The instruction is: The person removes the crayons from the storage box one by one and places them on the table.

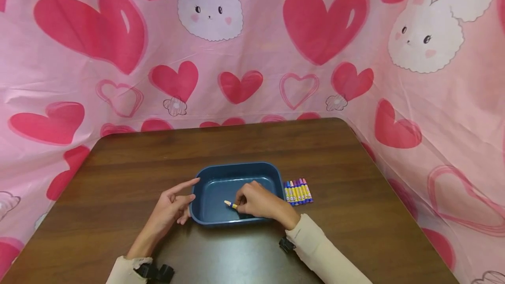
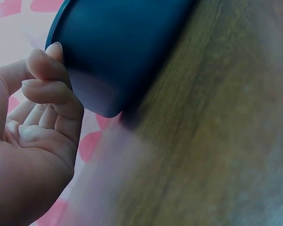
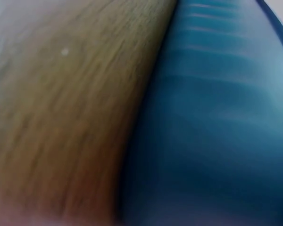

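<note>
A dark blue rectangular tub [image 1: 221,223] with rounded corners lies on the table. My left hand [image 1: 167,209] holds its left rim, the index finger stretched along the edge and the thumb at the rim. In the left wrist view, the curled fingers [image 2: 52,92] sit against the outside of the tub's wall [image 2: 118,52]. Inside the tub, my right hand [image 1: 256,200] pinches a crayon [image 1: 230,204] with a yellow wrapper and pale tip, low over the tub's floor. The right wrist view shows only the tub's outer wall [image 3: 212,127] and the table, not the hand.
Several crayons [image 1: 298,192] in yellow wrappers lie side by side in a row just right of the tub. The brown wooden table [image 1: 347,231] extends around it. A pink cloth [image 1: 244,56] with hearts and rabbits hangs behind and at the sides.
</note>
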The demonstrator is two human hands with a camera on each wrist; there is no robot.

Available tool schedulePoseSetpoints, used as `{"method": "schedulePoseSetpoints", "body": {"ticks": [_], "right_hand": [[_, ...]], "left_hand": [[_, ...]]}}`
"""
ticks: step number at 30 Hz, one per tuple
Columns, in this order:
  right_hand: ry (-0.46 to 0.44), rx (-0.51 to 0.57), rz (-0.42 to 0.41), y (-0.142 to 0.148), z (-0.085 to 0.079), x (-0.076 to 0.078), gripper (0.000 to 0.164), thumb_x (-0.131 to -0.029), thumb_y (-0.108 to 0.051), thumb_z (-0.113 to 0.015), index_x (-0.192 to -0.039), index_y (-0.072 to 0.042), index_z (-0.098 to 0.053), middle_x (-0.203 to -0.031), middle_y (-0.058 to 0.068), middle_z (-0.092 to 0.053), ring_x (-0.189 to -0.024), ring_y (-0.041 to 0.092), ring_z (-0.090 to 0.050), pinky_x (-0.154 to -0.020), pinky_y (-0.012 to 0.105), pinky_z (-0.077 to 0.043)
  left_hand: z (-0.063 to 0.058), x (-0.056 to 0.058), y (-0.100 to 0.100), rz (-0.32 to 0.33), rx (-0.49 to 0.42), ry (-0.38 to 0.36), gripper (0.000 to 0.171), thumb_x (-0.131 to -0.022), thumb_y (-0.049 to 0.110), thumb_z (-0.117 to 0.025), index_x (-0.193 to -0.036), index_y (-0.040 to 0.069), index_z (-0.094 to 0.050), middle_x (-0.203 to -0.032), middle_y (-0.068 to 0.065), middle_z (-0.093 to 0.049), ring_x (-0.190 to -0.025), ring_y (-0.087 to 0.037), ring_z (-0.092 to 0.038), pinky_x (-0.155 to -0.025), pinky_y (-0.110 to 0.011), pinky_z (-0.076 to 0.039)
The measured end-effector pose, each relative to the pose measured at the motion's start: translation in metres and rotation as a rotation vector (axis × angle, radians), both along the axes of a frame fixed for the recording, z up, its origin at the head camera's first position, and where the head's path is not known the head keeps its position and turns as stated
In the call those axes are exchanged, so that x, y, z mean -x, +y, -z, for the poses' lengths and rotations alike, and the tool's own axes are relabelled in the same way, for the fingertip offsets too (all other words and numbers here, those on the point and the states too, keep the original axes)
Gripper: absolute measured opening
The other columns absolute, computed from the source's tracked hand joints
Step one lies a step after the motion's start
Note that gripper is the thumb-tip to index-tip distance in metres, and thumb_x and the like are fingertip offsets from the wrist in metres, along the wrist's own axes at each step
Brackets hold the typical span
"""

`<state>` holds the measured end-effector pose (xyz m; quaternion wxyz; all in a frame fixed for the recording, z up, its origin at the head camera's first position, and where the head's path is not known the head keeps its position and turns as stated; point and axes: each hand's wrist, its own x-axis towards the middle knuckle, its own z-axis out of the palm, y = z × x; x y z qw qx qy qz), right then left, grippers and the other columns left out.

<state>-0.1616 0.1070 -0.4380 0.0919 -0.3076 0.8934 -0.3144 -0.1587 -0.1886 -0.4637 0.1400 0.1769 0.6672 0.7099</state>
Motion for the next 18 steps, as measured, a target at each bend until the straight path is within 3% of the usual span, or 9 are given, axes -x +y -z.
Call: {"method": "schedulePoseSetpoints", "body": {"ticks": [10, 18], "right_hand": [[-0.055, 0.278, 0.088, 0.005, -0.008, 0.004, 0.007, -0.088, -0.013, -0.077, -0.093, -0.009, -0.079, -0.079, -0.009, -0.07, -0.068, 0.005, -0.062, -0.065, 0.023, -0.054], [-0.118, 0.436, 0.23, 0.019, -0.021, 0.003, 0.009, -0.087, -0.018, -0.079, -0.094, -0.013, -0.079, -0.086, -0.003, -0.073, -0.074, 0.013, -0.067, -0.069, 0.029, -0.057]], "left_hand": [[0.002, 0.001, -0.001, -0.002, 0.01, 0.008, 0.049, -0.102, 0.008, -0.054, -0.147, -0.003, -0.041, -0.056, -0.012, -0.054, -0.041, -0.021, -0.047, -0.04, -0.026, -0.044], [0.006, 0.003, -0.002, -0.007, 0.026, 0.012, 0.044, -0.103, 0.01, -0.053, -0.146, 0.003, -0.046, -0.057, -0.013, -0.055, -0.042, -0.021, -0.05, -0.042, -0.025, -0.045]]}}
